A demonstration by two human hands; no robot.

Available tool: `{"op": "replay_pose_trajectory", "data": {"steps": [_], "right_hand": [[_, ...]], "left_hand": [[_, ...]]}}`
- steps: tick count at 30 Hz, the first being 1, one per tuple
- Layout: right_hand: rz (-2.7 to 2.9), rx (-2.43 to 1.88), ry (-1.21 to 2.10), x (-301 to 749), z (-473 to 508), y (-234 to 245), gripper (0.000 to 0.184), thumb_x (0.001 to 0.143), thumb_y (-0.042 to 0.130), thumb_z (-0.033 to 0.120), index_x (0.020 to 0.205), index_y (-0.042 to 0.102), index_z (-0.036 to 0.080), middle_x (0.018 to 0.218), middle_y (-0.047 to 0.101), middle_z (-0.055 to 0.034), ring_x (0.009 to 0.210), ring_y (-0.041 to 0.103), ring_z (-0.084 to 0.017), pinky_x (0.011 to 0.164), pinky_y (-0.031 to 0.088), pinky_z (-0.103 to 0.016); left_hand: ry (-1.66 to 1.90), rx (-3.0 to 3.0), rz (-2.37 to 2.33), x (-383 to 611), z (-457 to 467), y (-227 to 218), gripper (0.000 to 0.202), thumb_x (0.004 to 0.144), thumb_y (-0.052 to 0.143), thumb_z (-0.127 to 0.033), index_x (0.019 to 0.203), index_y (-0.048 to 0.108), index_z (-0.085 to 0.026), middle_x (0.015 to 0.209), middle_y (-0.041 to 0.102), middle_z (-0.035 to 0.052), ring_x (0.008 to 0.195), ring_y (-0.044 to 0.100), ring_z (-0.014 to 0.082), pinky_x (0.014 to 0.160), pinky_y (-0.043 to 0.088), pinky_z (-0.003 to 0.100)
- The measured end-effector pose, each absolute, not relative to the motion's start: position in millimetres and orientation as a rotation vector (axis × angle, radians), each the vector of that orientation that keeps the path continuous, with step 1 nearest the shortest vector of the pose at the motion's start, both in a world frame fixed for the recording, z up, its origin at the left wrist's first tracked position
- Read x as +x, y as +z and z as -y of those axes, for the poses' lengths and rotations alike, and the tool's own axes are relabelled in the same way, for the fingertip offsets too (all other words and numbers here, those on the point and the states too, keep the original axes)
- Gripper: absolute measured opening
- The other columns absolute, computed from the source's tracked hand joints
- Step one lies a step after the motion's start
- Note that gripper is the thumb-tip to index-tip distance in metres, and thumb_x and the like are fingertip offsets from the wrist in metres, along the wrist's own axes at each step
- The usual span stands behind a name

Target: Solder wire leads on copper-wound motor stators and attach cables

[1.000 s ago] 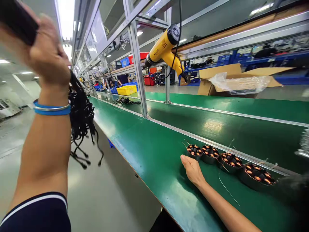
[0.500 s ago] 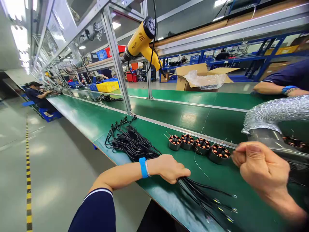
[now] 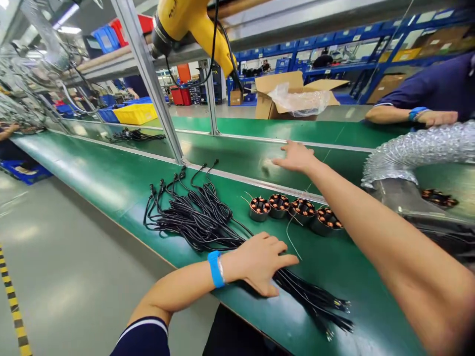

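Note:
A bundle of black cables (image 3: pixel 193 217) lies on the green bench, connectors at the far left end and stripped wire ends towards the front right. My left hand (image 3: pixel 261 262) rests across the bundle, palm down, its fingers spread rather than wrapped round it. Past a row of several motor stators (image 3: pixel 303 211) with copper windings, my right hand (image 3: pixel 297 157) reaches over the middle strip, fingers apart and nothing visible in them. Thin wire leads stick out from the stators. My right forearm hides part of the rightmost stator. Below my right fingers is a pale blurred spot I cannot make out.
A yellow heat gun (image 3: pixel 196 29) hangs above by the metal post (image 3: pixel 148 84). At right, a silver flexible duct (image 3: pixel 419 148) stands over the bench near another stator (image 3: pixel 440 198). Across the line are a person's arm (image 3: pixel 397 112) and an opened cardboard box (image 3: pixel 265 106).
My right hand has gone from a closed pinch beside the stators to stretched out over the middle strip. My left hand has loosened and spread on the cables. The view has shifted right.

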State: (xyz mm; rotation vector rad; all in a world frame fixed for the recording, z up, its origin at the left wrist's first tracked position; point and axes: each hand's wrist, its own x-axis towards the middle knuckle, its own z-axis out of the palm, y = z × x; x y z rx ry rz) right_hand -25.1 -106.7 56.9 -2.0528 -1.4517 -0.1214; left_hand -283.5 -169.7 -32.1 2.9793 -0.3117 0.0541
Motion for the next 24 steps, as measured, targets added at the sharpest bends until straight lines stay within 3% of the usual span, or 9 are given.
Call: {"op": "replay_pose_trajectory", "data": {"steps": [2,5,7,9,10,14,17,21,24], "right_hand": [[1.584,-2.029,-0.092,-45.3,135.4,47.0,0.044,0.082,0.061,0.042,0.109,0.064,0.007,0.127,0.059,-0.0186,0.123,0.050,-0.035,0.102,0.037,-0.053],[1.822,-1.944,0.046,-102.3,210.3,9.3,0.034,0.087,0.055,0.041,0.108,0.068,0.018,0.111,0.070,-0.0061,0.106,0.063,-0.025,0.097,0.046,-0.040],[2.000,-1.855,0.149,-141.5,261.7,-25.9,0.041,0.087,0.057,0.044,0.118,0.066,0.018,0.123,0.066,-0.0111,0.117,0.058,-0.030,0.100,0.045,-0.043],[2.025,-1.896,0.182,-166.5,298.1,-58.4,0.061,0.087,0.056,0.051,0.135,0.054,0.013,0.142,0.050,-0.0193,0.132,0.043,-0.039,0.104,0.039,-0.055],[2.004,-1.963,0.224,-171.7,308.1,-70.5,0.061,0.090,0.053,0.048,0.138,0.050,0.011,0.145,0.045,-0.0207,0.133,0.042,-0.040,0.102,0.040,-0.057],[1.928,-2.079,0.322,-159.6,306.0,-81.8,0.041,0.097,0.039,0.027,0.131,0.057,0.013,0.132,0.060,-0.0162,0.109,0.059,-0.030,0.094,0.049,-0.047],[1.900,-2.068,0.297,-149.2,296.3,-71.6,0.040,0.095,0.038,0.019,0.130,0.057,0.016,0.127,0.063,-0.0123,0.105,0.061,-0.024,0.095,0.050,-0.042],[2.020,-2.047,0.223,-159.7,307.7,-71.9,0.049,0.090,0.040,0.010,0.136,0.053,0.020,0.143,0.050,-0.0154,0.120,0.052,-0.033,0.095,0.045,-0.053],[2.105,-2.024,0.199,-170.4,324.4,-76.2,0.047,0.093,0.039,0.013,0.137,0.051,0.022,0.145,0.048,-0.0152,0.131,0.042,-0.038,0.099,0.039,-0.061]], "left_hand": [[0.068,2.881,0.319,-305.1,148.2,-10.3,0.074,0.066,0.069,-0.051,0.131,0.052,-0.020,0.122,0.059,0.0109,0.106,0.057,0.0288,0.095,0.042,0.041],[0.076,2.876,-0.044,-329.1,86.9,16.6,0.048,0.080,0.054,-0.027,0.128,0.055,-0.020,0.120,0.063,0.0079,0.108,0.057,0.0252,0.097,0.041,0.037],[0.041,2.957,-0.369,-331.9,37.1,21.6,0.043,0.085,0.050,-0.026,0.126,0.057,-0.017,0.125,0.062,0.0099,0.116,0.053,0.0258,0.103,0.037,0.037],[-0.195,3.017,-0.593,-326.8,-6.4,15.5,0.049,0.089,0.049,-0.038,0.135,0.051,-0.020,0.144,0.049,0.0077,0.130,0.042,0.0247,0.109,0.031,0.035],[-0.249,3.019,-0.671,-323.3,-23.0,9.7,0.051,0.090,0.047,-0.043,0.136,0.051,-0.021,0.148,0.045,0.0084,0.133,0.039,0.0264,0.110,0.029,0.038],[-0.411,3.010,-0.984,-318.1,-52.7,-13.5,0.054,0.093,0.036,-0.055,0.123,0.062,-0.019,0.134,0.058,0.0152,0.121,0.052,0.0338,0.103,0.033,0.050],[-0.499,2.987,-1.240,-325.1,-54.0,-21.6,0.053,0.092,0.034,-0.052,0.115,0.066,-0.017,0.127,0.061,0.0205,0.113,0.059,0.0383,0.096,0.037,0.054],[-0.598,2.952,-1.374,-332.6,-54.0,-21.3,0.048,0.092,0.033,-0.044,0.116,0.067,-0.019,0.128,0.062,0.0199,0.112,0.062,0.0383,0.092,0.042,0.052],[-0.629,2.967,-1.368,-330.3,-50.6,-12.6,0.047,0.091,0.036,-0.041,0.113,0.069,-0.016,0.124,0.065,0.0200,0.109,0.064,0.0380,0.090,0.046,0.050]]}}
